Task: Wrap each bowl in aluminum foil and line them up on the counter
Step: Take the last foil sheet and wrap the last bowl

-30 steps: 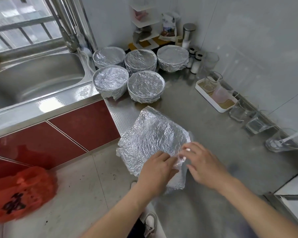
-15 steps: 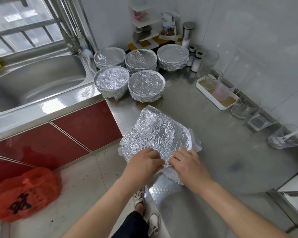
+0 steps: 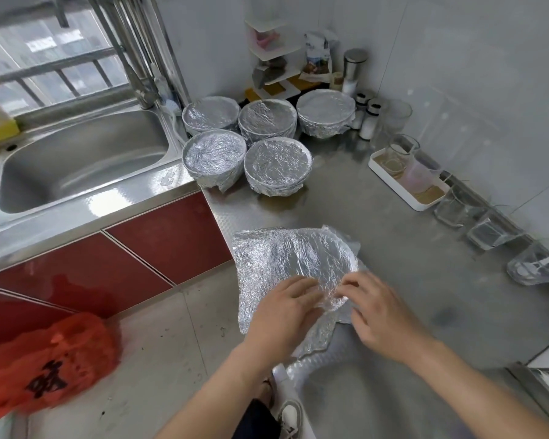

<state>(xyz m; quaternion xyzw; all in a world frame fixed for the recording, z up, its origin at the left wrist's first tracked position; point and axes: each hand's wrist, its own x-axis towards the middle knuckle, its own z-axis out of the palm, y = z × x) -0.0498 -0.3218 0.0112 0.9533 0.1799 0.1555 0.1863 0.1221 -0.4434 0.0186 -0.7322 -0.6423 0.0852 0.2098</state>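
A crinkled sheet of aluminum foil (image 3: 286, 258) lies draped over a bowl at the counter's front left edge; the bowl's round rim shows through the foil, the bowl itself is hidden. My left hand (image 3: 282, 315) presses the foil's near side, fingers curled on it. My right hand (image 3: 377, 308) pinches the foil at the near right rim. Several foil-wrapped bowls stand grouped at the back of the steel counter (image 3: 393, 236): two in front (image 3: 214, 156) (image 3: 278, 163) and three behind (image 3: 211, 114) (image 3: 267, 118) (image 3: 325, 110).
A steel sink (image 3: 76, 160) lies to the left. A white tray with glass cups (image 3: 406, 182) and several glasses (image 3: 488, 229) line the right wall. Jars and a small shelf (image 3: 276, 58) fill the back corner. An orange plastic bag (image 3: 42, 365) sits on the floor.
The foil's far right side has been folded down over the bowl, so its round rim now shows. Both hands stay at the near edge, working the foil.
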